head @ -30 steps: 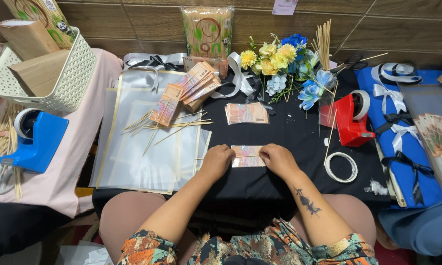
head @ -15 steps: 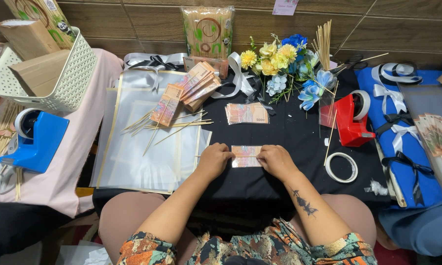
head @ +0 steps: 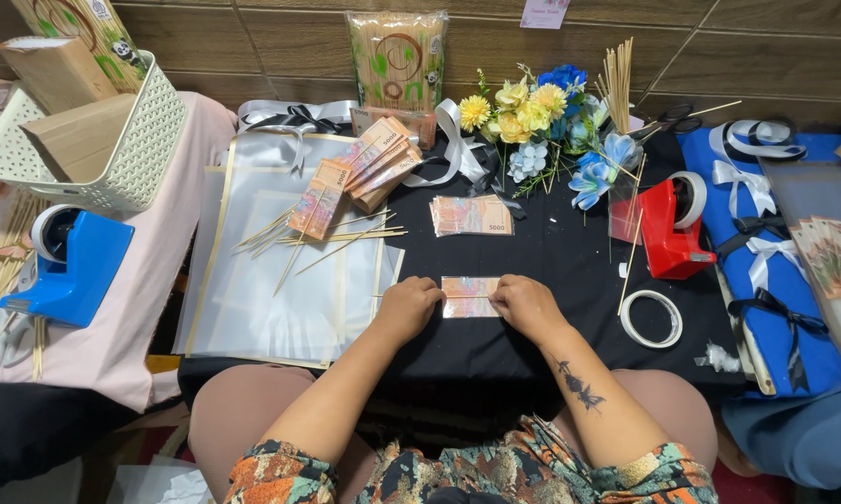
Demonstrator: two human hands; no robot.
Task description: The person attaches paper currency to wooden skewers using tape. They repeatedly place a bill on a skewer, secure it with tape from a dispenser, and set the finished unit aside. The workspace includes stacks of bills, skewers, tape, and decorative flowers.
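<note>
Both hands curl loosely: the left hand (head: 409,303) pinches the left end and the right hand (head: 523,303) the right end of a pinkish-orange paper banknote (head: 469,297) lying flat between them on the black-clothed counter (head: 570,271). Beyond it lies a small stack of similar banknotes (head: 471,216).

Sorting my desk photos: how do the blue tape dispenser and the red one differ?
The blue tape dispenser sits on the pink cloth at the left; the red tape dispenser stands on the black cloth at the right, nearer both hands. The blue one looks larger. Each carries a tape roll.
</note>
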